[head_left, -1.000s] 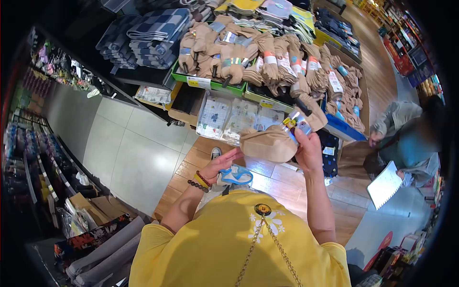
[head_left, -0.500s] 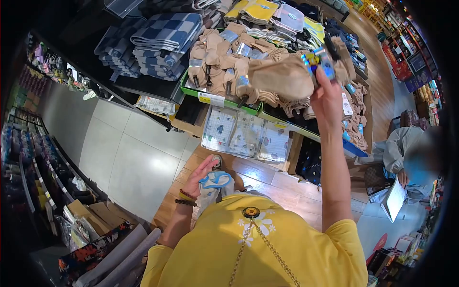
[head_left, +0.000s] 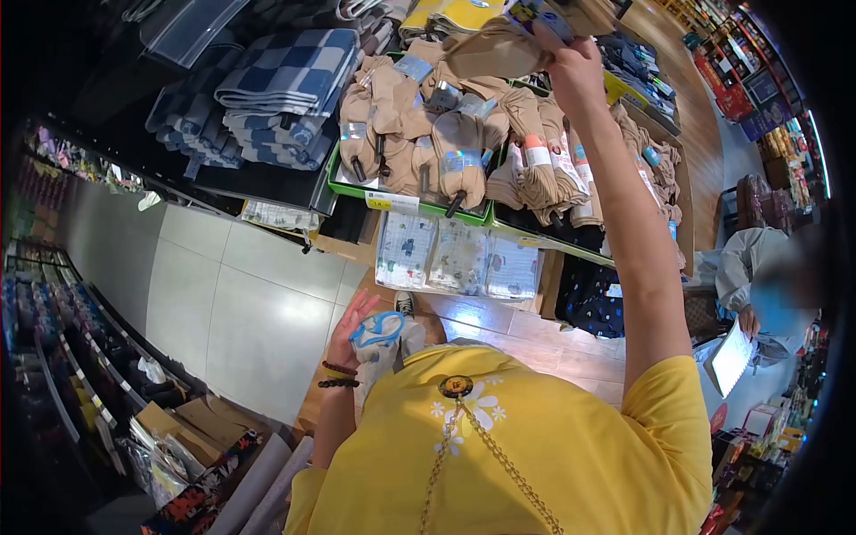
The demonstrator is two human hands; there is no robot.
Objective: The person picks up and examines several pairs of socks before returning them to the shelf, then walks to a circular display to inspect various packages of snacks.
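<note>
My right hand (head_left: 571, 67) is stretched out far over the display and grips a tan sock bundle (head_left: 495, 49) with a colourful label, held above the piles of tan socks (head_left: 446, 134) in a green tray (head_left: 406, 203). My left hand (head_left: 352, 325) hangs low near my chest with its fingers spread. It rests against a blue and white item (head_left: 382, 330) whose grip I cannot make out. A bead bracelet sits on that wrist.
Folded blue checked blankets (head_left: 267, 89) lie left of the socks. Packaged cloths (head_left: 459, 259) hang under the tray. Yellow packs (head_left: 446, 13) lie at the back. A seated person (head_left: 767, 285) with a white pad is at the right. Shelves of goods line the left aisle.
My right arm has lifted the tan sock bundle from chest height up and out over the back of the display. My left hand has dropped lower and moved left.
</note>
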